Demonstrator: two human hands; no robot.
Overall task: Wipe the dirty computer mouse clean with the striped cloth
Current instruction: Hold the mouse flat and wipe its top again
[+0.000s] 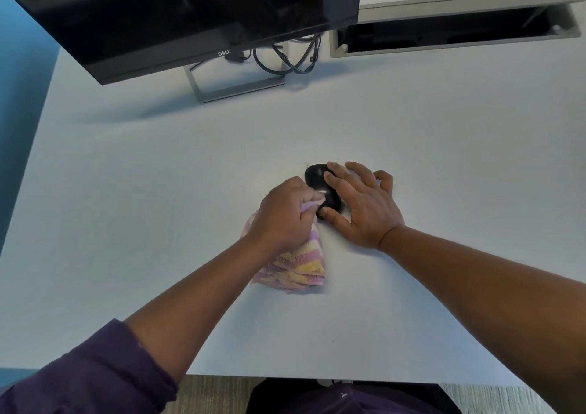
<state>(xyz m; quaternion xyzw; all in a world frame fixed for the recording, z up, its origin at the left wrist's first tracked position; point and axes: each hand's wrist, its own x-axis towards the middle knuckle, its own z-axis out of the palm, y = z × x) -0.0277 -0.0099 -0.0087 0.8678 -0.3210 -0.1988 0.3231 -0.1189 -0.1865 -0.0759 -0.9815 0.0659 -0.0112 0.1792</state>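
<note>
We are in the wiping step. The computer mouse [322, 188] sits on the white desk [158, 175], well in front of the monitor [177, 17] and roughly centred before us. Our right hand [361, 204] steadies it: the fingers are spread and only loosely curled, the thumb pressed against the near end and the index finger lying over the top, a bracing hold rather than a full grip. Our left hand [285, 215] is closed in a fist around a bunched part of the striped cloth [298, 261], pressing a pink fold against the mouse's left side; the rest of the cloth trails onto the desk beneath the wrist. Whether dirt remains on the dark shell cannot be determined here. The next move likely calls for drawing the cloth across the top, shifting the right-hand fingers so the covered areas are exposed.
</note>
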